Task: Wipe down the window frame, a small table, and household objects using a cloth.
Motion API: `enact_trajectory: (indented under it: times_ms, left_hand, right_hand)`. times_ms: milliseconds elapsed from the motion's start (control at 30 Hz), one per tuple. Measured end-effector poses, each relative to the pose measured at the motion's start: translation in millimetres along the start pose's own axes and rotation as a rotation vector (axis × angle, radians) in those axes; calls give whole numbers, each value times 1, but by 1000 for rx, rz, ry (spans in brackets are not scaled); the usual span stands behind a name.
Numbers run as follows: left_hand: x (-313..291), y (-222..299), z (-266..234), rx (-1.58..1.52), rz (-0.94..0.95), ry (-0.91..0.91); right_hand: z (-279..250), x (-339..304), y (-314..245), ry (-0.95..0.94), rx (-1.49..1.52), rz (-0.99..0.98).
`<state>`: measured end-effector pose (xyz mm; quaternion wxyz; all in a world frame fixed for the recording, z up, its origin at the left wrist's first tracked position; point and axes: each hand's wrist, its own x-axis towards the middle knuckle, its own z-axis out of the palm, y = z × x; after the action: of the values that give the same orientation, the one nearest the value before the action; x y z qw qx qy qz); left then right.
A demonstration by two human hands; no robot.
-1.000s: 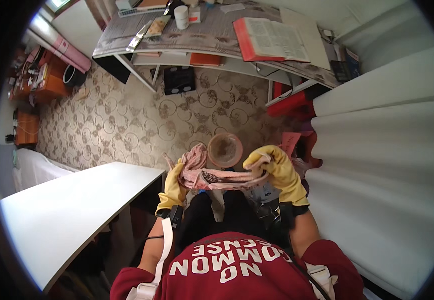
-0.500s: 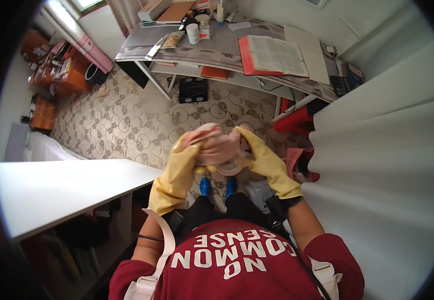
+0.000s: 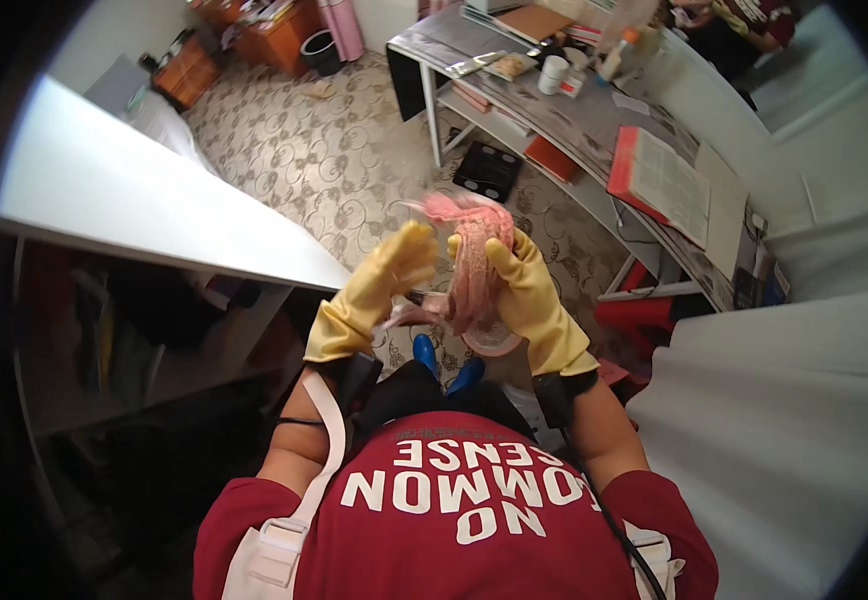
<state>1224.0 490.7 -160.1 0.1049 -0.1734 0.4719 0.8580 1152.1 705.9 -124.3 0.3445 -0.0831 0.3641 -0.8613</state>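
Two hand states noted: right hand [image 3: 527,292] clasps a bunched pink cloth [image 3: 481,265]; left hand [image 3: 401,270], blurred, is loosely spread just beside it, contact unclear. Cloth hangs between them, partly hiding a round bowl [image 3: 495,346].

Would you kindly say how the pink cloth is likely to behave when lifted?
The cloth will probably be floppy, as it droops in soft folds. Loose parts may swing, since some stick out from the main bundle. It seems unlikely to break, being fabric.
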Motion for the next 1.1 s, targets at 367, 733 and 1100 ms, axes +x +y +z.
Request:
enact_trajectory:
  times_ms: [367, 733, 1100]
  left_hand:
    - [-90, -38, -9, 249, 100, 296]
    - [-135, -118, -4, -364, 346, 706]
    - [-251, -122, -22, -357, 548, 1228]
  right_hand:
    - [72, 7, 54, -243, -1190, -63]
    - [59, 17, 110, -417, -670, 694]
    - [91, 2, 147, -642, -700, 584]
